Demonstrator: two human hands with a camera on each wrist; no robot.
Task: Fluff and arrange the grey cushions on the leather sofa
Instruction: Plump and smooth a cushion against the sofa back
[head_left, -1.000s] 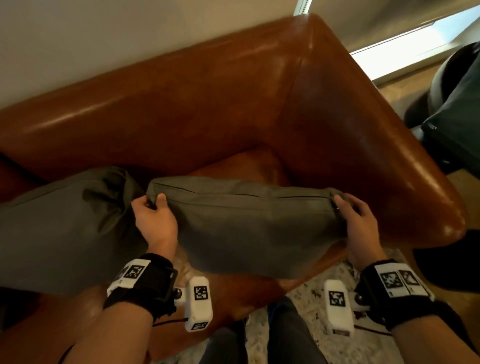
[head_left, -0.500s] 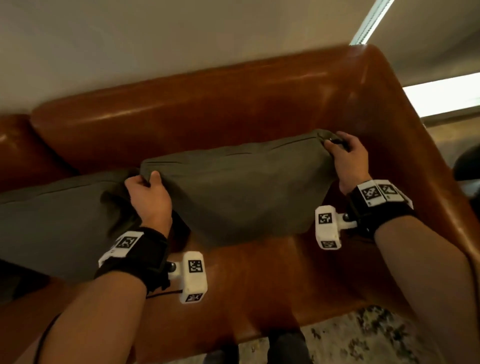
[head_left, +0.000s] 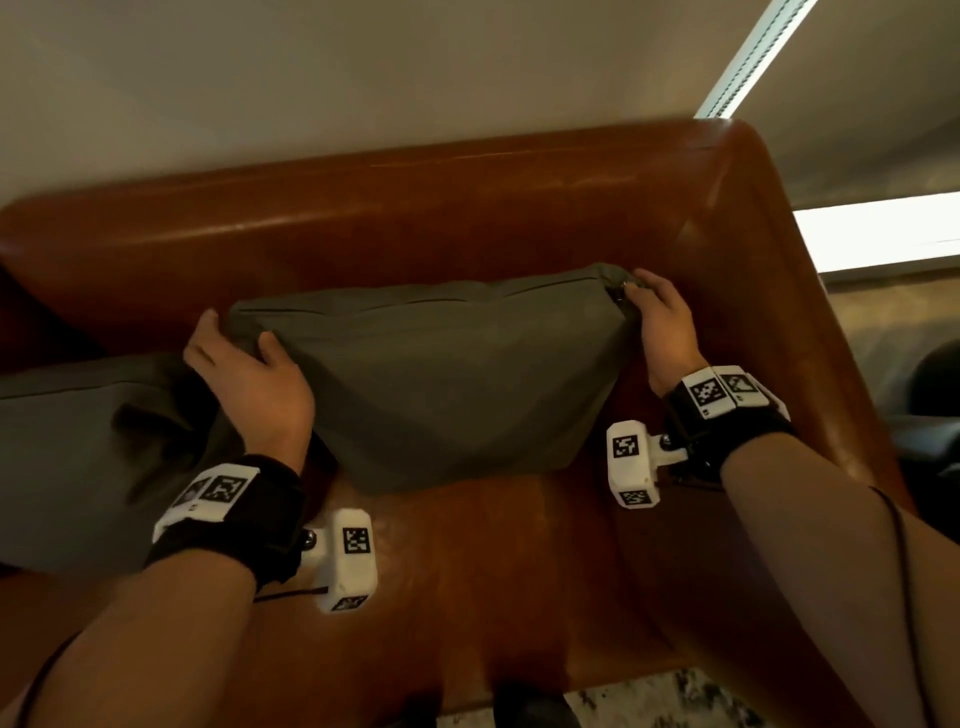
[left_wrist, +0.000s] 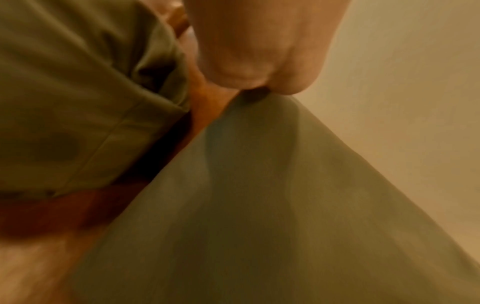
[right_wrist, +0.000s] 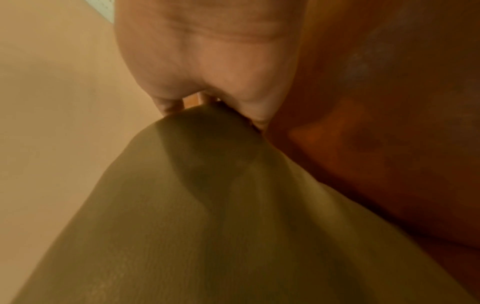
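No readable text, brand or number appears anywhere. The only markings are black-and-white square fiducial codes on the white wrist-mounted camera housings (head_left: 349, 564) and on the wristband tags (head_left: 712, 392).

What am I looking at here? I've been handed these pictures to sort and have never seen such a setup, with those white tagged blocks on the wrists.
No machine here: a person works with bare hands, wearing three cameras. The big picture comes from a head camera looking down. The white blocks on the black wrist straps are the other two cameras, each looking along a hand, so those pictures are close and blurry.

The brown surface is a leather sofa. The left hand and the right hand each grip a top corner of one grey cushion, holding it upright against the backrest. A second grey cushion lies on the seat to the left. The wrist views show the gripped corners.
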